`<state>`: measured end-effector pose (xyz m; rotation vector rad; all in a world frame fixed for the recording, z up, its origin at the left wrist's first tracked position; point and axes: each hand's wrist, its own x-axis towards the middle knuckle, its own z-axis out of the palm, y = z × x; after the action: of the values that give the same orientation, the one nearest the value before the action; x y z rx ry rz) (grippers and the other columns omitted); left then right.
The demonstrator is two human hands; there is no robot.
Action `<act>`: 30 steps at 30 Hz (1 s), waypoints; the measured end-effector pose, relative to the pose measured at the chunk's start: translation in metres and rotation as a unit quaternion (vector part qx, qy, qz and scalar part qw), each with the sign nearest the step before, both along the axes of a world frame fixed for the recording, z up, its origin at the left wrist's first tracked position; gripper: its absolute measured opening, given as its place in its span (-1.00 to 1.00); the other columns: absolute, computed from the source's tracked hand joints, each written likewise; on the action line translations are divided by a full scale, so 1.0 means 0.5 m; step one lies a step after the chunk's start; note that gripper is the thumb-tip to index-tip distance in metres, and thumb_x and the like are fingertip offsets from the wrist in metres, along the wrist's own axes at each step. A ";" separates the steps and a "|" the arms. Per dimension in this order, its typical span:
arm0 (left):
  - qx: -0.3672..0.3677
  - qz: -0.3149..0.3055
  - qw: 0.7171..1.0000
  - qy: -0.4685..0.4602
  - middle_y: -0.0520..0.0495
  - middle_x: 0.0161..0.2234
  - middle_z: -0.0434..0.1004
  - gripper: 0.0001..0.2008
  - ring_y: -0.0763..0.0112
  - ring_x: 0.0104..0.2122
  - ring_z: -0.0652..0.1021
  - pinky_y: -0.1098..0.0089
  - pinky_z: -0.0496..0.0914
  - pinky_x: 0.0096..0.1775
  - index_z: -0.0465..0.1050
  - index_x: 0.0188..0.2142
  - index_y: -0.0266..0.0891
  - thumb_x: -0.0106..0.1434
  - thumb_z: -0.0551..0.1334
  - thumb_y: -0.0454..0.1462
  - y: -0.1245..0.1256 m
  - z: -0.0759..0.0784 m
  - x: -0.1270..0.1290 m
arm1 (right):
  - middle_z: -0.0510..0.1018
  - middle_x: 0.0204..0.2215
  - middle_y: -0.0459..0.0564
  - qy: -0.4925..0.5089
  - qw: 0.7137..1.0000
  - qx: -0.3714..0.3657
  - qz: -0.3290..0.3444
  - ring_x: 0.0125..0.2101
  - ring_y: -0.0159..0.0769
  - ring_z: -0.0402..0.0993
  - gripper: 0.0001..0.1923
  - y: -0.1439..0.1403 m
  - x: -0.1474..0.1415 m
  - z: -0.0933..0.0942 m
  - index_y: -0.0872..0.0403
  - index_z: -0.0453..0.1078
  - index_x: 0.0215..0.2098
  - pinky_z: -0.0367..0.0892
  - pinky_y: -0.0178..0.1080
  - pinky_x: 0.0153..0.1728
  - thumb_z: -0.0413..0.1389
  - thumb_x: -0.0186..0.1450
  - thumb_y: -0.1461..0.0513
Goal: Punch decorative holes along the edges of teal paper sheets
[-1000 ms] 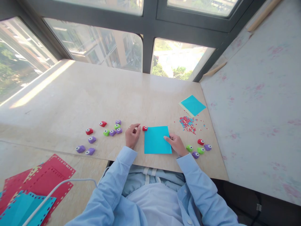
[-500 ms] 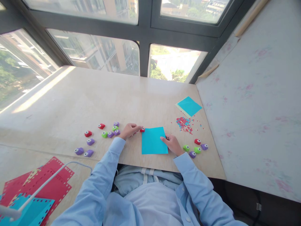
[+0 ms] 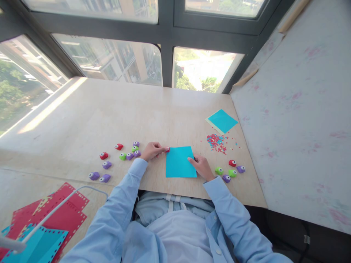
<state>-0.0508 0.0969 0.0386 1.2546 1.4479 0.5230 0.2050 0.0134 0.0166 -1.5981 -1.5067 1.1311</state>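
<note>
A square sheet of blue paper lies in front of me on the table. At its top left corner sits a small red craft punch with a white-and-dark round top. The fingers of my left hand are closed on this punch, a fingertip pressing its top. My right hand pinches the sheet's right edge, thumb on top and the other fingers partly hidden beneath. Left of my left hand stand several more punches in purple, green and red.
More punches stand right of my right hand. Behind them lie a heap of red and blue paper bits and a blue sheet on a pale one. Punched red paper and a white curved stand occupy the lower left.
My left fingertip has come over the red punch's top, covering most of it at the sheet's corner. My right hand keeps its grip on the paper; the view has shifted slightly.
</note>
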 end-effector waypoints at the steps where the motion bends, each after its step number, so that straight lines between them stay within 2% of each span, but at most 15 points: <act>1: -0.001 -0.003 1.000 0.002 0.11 -0.70 0.33 -0.50 0.58 -0.73 0.31 0.52 0.05 -0.69 0.28 -0.59 -0.22 -0.13 0.44 0.09 0.001 0.000 0.001 | 0.24 -0.60 -0.14 -0.004 1.000 0.003 -0.002 -0.52 -0.36 0.13 -0.58 0.000 0.000 0.000 0.08 0.32 -0.50 0.06 -0.32 -0.52 0.02 0.22 -0.09; 7: -0.013 -0.018 1.000 0.015 0.11 -0.71 0.31 -0.51 0.58 -0.73 0.29 0.51 0.04 -0.69 0.31 -0.57 -0.22 -0.13 0.43 0.10 0.004 -0.003 0.001 | 0.14 -0.60 -0.17 -0.020 0.999 0.024 -0.005 -0.53 -0.40 0.09 -0.59 -0.002 0.002 -0.006 0.06 0.21 -0.56 0.02 -0.32 -0.51 0.02 0.24 -0.05; 11: 0.006 -0.008 1.000 -0.020 0.06 -0.62 0.39 -0.51 0.57 -0.67 0.36 0.54 0.07 -0.67 0.35 -0.53 -0.24 -0.12 0.42 0.10 -0.004 -0.008 -0.003 | 0.12 -0.60 -0.17 -0.025 0.999 0.028 -0.006 -0.53 -0.40 0.07 -0.60 -0.004 0.003 -0.008 0.06 0.20 -0.56 0.00 -0.32 -0.52 0.01 0.25 -0.05; 14: 0.009 0.021 0.998 -0.052 0.02 -0.54 0.46 -0.50 0.59 -0.65 0.37 0.55 0.13 -0.66 0.34 -0.51 -0.25 -0.06 0.36 0.13 -0.012 -0.011 -0.006 | 0.15 -0.60 -0.16 -0.018 1.000 0.024 0.000 -0.53 -0.39 0.08 -0.60 -0.005 0.003 -0.007 0.07 0.24 -0.54 0.02 -0.32 -0.53 0.02 0.24 -0.06; 18: 0.000 0.074 0.996 -0.059 0.07 -0.59 0.41 -0.52 0.59 -0.68 0.35 0.54 0.15 -0.66 0.25 -0.54 -0.22 -0.03 0.35 0.11 -0.017 -0.009 -0.005 | 0.16 -0.59 -0.16 -0.009 1.000 0.021 0.008 -0.52 -0.39 0.09 -0.60 -0.003 0.004 -0.006 0.07 0.24 -0.54 0.04 -0.32 -0.53 0.03 0.23 -0.06; 25: -0.044 0.034 0.998 -0.021 0.11 -0.69 0.32 -0.54 0.59 -0.72 0.31 0.52 0.08 -0.67 0.26 -0.57 -0.21 -0.04 0.38 0.07 -0.001 0.009 -0.002 | 0.18 -0.60 -0.15 -0.014 1.000 0.019 0.006 -0.51 -0.37 0.10 -0.59 -0.001 0.003 -0.004 0.07 0.27 -0.53 0.05 -0.32 -0.52 0.02 0.23 -0.08; 30: -0.057 -0.002 0.998 -0.002 0.13 -0.70 0.30 -0.53 0.58 -0.74 0.30 0.51 0.02 -0.71 0.25 -0.57 -0.20 -0.14 0.43 0.05 0.013 0.008 -0.002 | 0.24 -0.57 -0.14 -0.011 1.000 0.026 0.009 -0.51 -0.37 0.12 -0.62 -0.001 0.002 -0.006 0.09 0.33 -0.49 0.09 -0.31 -0.47 0.01 0.26 -0.04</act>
<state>-0.0516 0.1031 0.0424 1.1654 1.4515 0.4333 0.2059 0.0127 0.0136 -1.5683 -1.5558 1.0785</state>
